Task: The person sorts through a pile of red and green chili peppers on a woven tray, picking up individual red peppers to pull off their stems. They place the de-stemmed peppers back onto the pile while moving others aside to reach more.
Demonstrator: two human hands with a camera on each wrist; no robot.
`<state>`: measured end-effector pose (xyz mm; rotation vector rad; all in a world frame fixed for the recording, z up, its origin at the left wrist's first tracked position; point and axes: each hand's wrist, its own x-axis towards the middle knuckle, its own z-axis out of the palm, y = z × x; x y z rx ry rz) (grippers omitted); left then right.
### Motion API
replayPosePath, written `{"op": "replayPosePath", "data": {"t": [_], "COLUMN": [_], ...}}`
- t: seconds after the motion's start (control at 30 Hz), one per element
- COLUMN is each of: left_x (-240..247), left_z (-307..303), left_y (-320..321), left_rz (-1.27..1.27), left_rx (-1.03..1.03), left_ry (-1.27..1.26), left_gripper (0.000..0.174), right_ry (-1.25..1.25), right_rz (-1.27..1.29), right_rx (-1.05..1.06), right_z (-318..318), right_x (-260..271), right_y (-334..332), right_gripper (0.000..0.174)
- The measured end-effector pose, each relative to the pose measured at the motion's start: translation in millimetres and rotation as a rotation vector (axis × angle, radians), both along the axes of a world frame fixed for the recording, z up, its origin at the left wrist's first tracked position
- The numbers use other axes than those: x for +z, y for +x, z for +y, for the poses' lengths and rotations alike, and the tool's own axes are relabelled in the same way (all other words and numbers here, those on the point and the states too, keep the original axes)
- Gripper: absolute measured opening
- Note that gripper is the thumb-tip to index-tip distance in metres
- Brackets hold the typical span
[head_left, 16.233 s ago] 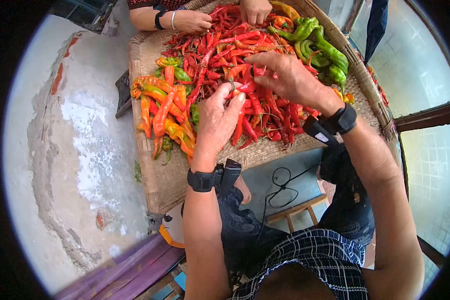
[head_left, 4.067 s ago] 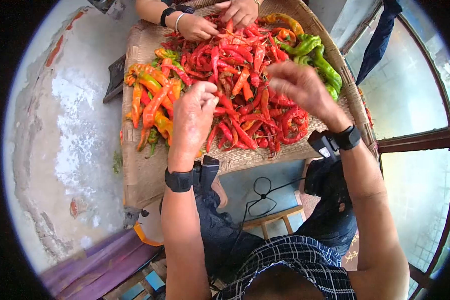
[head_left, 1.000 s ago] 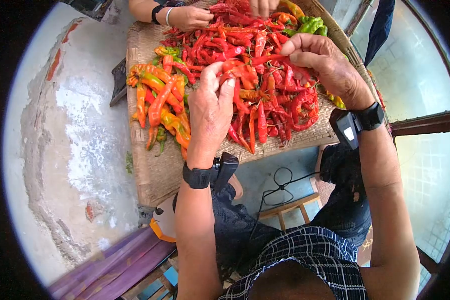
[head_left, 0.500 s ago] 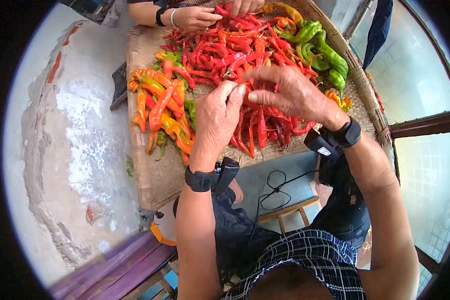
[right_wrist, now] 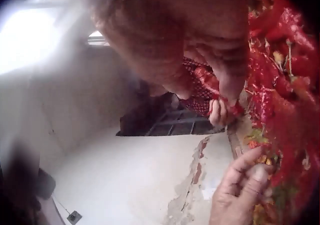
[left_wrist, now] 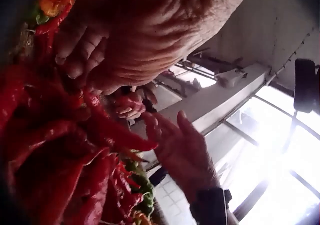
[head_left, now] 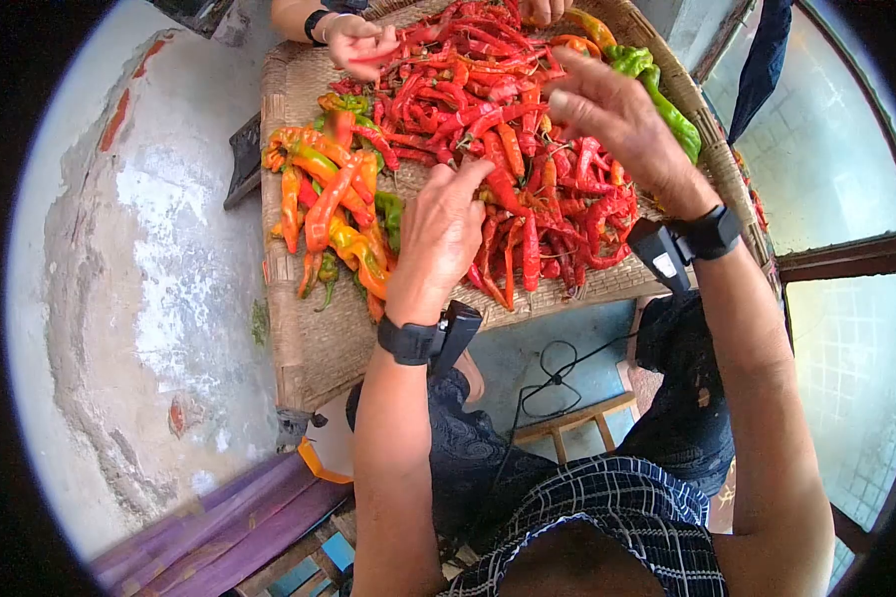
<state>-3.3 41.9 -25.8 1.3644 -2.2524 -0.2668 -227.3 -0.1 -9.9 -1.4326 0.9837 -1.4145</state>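
A heap of red chili peppers (head_left: 468,90) covers the middle of a woven tray (head_left: 304,338). My left hand (head_left: 438,231) is low at the heap's near left, its fingers bent and the tips at the upper end of a red chili pepper (left_wrist: 117,130), which juts out from them over the pile in the left wrist view. The thumb's contact is hidden there. My right hand (head_left: 632,129) is raised over the heap's right side, fingers spread and apart from the thumb, nothing between them; it looks slightly blurred in the head view.
Across the tray, another person's hand (head_left: 360,45) holds a red pepper, and their other hand (head_left: 545,10) is at the top edge. Orange-yellow peppers (head_left: 334,214) lie left, green peppers (head_left: 675,124) right. A wooden stool (head_left: 577,418) and looped cable (head_left: 553,383) are below.
My right hand, close beside the left half a second ago, has moved up and right. My left hand's fingers have shifted rightward onto the heap. The other person's hand has pulled left with a pepper.
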Motion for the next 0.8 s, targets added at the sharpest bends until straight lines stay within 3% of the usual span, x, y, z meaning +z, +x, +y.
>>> {"op": "replayPosePath", "data": {"t": [0.07, 0.1, 0.2, 0.3, 0.37, 0.53, 0.67, 0.8], "left_x": [-1.9, -2.9, 0.8, 3.3, 1.0, 5.2, -2.2, -0.2], "left_z": [-0.7, -2.8, -7.4, -6.5, -9.8, -16.4, -14.7, -2.8], "left_y": [-1.1, -2.1, -5.2, -8.3, -6.5, 7.8, 16.5, 7.2], "left_rz": [0.009, 0.021, 0.021, 0.061, 0.111, 0.246, 0.168, 0.016], "left_rx": [-0.013, -0.025, -0.02, -0.006, -0.014, 0.129, 0.044, -0.029], "left_ry": [0.009, 0.012, 0.022, -0.02, -0.032, -0.038, 0.198, 0.136], "left_gripper": [0.03, 0.028, 0.017, 0.011, 0.01, 0.012, 0.018, 0.022], "right_ry": [-0.15, 0.018, -0.292, -0.205, -0.064, -0.082, -0.152, -0.15], "right_rz": [0.543, 0.528, 0.687, 0.705, 0.704, 0.879, 1.046, 0.931], "right_rx": [0.145, 0.269, 0.262, 0.242, 0.26, 0.189, 0.055, 0.094], "right_z": [5.2, 14.5, 27.2, 33.8, 32.8, 34.0, 30.1, 20.5], "right_x": [-7.1, -7.2, -17.4, -10.6, -10.6, -19.2, -29.3, -32.9], "right_y": [-3.3, 1.4, 20.8, 26.3, 26.5, 30.7, 38.3, 33.3], "right_gripper": [0.037, 0.033, 0.027, 0.026, 0.028, 0.025, 0.024, 0.021]}}
